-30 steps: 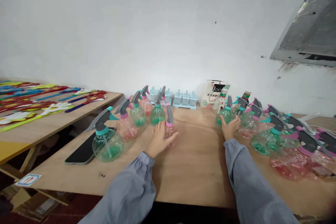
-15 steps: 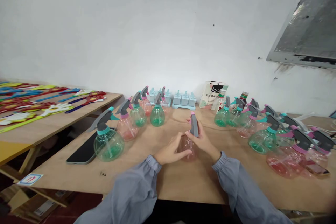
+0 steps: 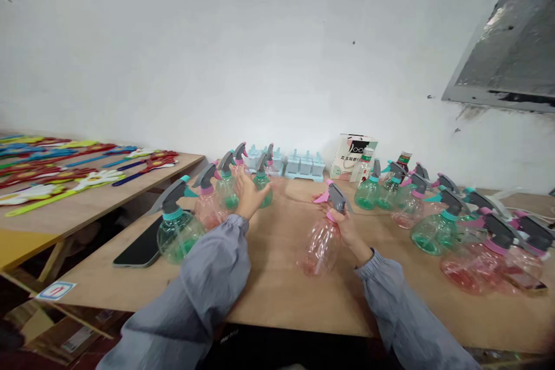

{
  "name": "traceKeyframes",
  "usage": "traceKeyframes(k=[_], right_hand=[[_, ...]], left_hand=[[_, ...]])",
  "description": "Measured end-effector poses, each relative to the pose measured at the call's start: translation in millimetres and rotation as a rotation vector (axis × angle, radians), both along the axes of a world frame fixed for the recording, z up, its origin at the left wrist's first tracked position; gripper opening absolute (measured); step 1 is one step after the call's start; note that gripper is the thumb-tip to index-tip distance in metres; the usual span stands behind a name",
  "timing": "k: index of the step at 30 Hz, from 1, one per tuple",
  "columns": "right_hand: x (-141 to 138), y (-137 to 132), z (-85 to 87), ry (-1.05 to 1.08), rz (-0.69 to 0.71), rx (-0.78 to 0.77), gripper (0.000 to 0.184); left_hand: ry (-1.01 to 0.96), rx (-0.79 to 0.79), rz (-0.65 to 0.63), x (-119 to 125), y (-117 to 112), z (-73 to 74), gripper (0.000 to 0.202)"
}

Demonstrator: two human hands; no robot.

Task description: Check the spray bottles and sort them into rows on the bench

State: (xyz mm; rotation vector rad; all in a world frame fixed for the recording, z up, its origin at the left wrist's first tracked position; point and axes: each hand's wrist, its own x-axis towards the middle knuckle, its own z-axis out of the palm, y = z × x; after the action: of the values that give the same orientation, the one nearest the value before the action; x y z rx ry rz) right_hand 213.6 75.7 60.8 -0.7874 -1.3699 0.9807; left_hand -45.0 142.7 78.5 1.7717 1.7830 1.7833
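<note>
My right hand (image 3: 347, 228) is wrapped around the neck of a clear pink spray bottle (image 3: 318, 248) with a grey and pink trigger head. The bottle tilts to the right above the wooden table. My left hand (image 3: 250, 193) is farther back on the left, fingers apart, in front of a green spray bottle (image 3: 265, 193) with a grey head and partly covering it. Whether it touches that bottle I cannot tell. Another green spray bottle (image 3: 226, 188) stands just left of this hand, and a pink spray bottle (image 3: 208, 208) is nearer to me.
A green spray bottle (image 3: 178, 237) stands at the front left by a dark phone (image 3: 141, 245). Several spray bottles (image 3: 474, 266) crowd the right side. Light blue popsicle moulds (image 3: 304, 166) and a paper bag (image 3: 347, 157) line the wall. Colourful hand-shaped toys (image 3: 95, 179) cover the left table.
My left hand has left the pink spray bottle and moved left and back toward the green ones. My right hand has tipped the pink bottle and turned its nozzle to the left.
</note>
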Motion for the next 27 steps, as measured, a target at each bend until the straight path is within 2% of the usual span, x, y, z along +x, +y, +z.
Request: traceKeyframes(k=[3,6,10,16,19,23,27], right_hand=[[0,-4,3.7,0.042,0.163,-0.015,0.046],[0,-11,9.9,0.044,0.153,0.057,0.042],[0,-17,16.4,0.094,0.022,0.122,0.044],[1,-12,16.4,0.099,-0.014,0.076,0.046],[4,-10,16.8,0.108,-0.035,0.101,0.045],[5,-10,15.5,0.096,0.003,0.049,0.048],[5,-7,11.6,0.162,-0.134,0.076,0.045]], left_hand=[[0.059,-0.245,-0.008,-2,11,-2.3,0.088],[0.128,-0.362,-0.010,2,4,-11.6,0.071],[0.294,-0.324,-0.027,8,-20,-26.2,0.068],[0.403,-0.191,-0.060,12,-51,-40.4,0.070],[0.390,-0.108,-0.153,12,-55,-42.4,0.063],[0.367,-0.059,-0.281,12,-54,-42.9,0.059],[0.387,-0.047,-0.332,12,-54,-42.2,0.060]])
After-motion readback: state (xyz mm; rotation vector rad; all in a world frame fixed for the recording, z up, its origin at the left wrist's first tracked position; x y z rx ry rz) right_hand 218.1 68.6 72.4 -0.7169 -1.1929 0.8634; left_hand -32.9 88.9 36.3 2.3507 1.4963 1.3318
